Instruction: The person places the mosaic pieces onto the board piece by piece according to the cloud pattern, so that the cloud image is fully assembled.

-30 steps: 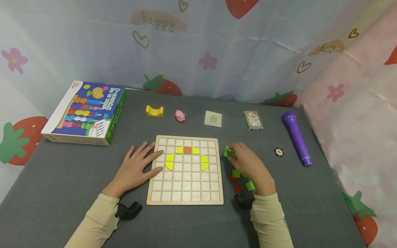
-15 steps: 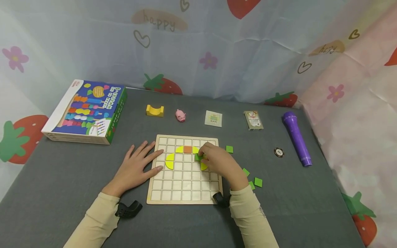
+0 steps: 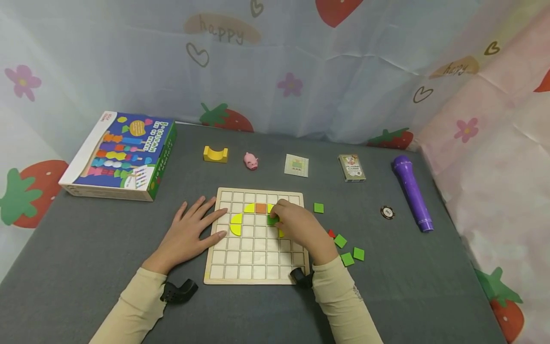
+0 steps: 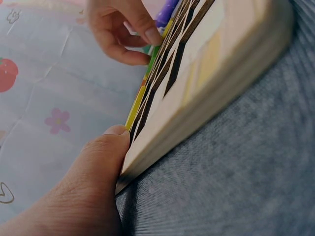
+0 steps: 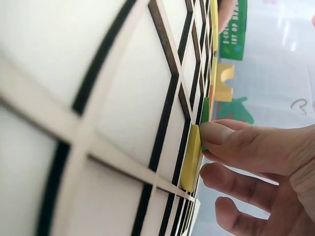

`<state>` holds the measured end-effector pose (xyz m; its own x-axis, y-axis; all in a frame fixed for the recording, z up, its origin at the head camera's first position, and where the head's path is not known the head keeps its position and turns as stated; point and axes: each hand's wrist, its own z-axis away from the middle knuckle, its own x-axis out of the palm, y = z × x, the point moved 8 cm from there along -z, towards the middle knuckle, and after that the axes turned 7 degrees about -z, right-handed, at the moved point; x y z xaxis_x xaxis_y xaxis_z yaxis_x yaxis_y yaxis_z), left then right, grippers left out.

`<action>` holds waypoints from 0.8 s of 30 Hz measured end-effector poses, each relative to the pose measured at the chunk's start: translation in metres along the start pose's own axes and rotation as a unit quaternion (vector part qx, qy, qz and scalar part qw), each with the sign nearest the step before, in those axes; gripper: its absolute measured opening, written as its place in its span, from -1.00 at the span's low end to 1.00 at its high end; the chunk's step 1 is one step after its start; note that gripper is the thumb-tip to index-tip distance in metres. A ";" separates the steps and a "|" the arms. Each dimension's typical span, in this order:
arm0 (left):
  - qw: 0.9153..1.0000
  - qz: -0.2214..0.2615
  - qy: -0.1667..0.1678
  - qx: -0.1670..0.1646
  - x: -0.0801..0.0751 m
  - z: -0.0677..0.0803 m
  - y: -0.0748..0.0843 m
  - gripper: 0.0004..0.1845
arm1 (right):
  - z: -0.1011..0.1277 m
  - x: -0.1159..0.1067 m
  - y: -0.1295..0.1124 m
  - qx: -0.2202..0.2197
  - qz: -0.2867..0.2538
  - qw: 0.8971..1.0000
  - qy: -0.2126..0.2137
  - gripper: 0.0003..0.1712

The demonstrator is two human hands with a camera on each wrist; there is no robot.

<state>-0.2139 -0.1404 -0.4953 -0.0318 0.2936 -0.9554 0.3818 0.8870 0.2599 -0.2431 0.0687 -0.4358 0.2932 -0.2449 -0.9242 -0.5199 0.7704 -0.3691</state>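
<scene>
A wooden grid board (image 3: 257,260) lies on the grey table, with yellow curved pieces (image 3: 235,224) and an orange square (image 3: 260,208) set in its upper rows. My right hand (image 3: 296,227) is over the board's right side and pinches a green piece (image 3: 272,220) down onto a cell just below the orange square; the green piece (image 5: 204,110) also shows edge-on beside a yellow piece (image 5: 191,157). My left hand (image 3: 189,234) lies flat, fingers straight, on the board's left edge (image 4: 197,113), thumb against its side.
Loose green squares (image 3: 352,253), another green square (image 3: 318,208) and a red piece (image 3: 331,233) lie right of the board. Behind it: a yellow block (image 3: 215,154), pink pig (image 3: 250,160), card (image 3: 296,165), card deck (image 3: 351,167), purple tube (image 3: 411,191), chip (image 3: 387,211). A toy box (image 3: 122,155) sits far left.
My right hand left the loose pieces at the right, carried a green piece left over the board, and now lowers it onto a cell. The left hand has not moved.
</scene>
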 end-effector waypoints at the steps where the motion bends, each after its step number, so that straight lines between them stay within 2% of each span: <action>1: 1.000 0.000 0.000 0.000 0.000 0.000 0.000 -0.29 | 0.000 0.000 0.000 -0.001 0.001 1.000 0.001 -0.80; 9: 1.000 0.001 0.006 -0.001 -0.001 0.000 0.001 -0.29 | 0.001 -0.001 -0.001 -0.003 -0.002 1.000 0.005 -0.81; 13: 1.000 0.000 0.013 -0.001 -0.002 0.000 0.001 -0.30 | 0.004 -0.008 0.008 0.016 -0.022 1.000 0.003 -0.77; 17: 1.000 0.000 0.010 -0.002 -0.002 0.000 0.001 -0.30 | 0.012 -0.021 0.025 0.042 -0.041 0.998 0.016 -0.73; 24: 1.000 -0.006 0.004 0.000 -0.001 0.000 0.002 -0.28 | 0.025 -0.037 0.067 0.090 -0.037 0.995 0.026 -0.64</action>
<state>-0.2134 -0.1393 -0.4934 -0.0429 0.2857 -0.9573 0.3810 0.8905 0.2487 -0.2690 0.1444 -0.4235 0.2808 -0.3309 -0.9009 -0.3455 0.8409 -0.4166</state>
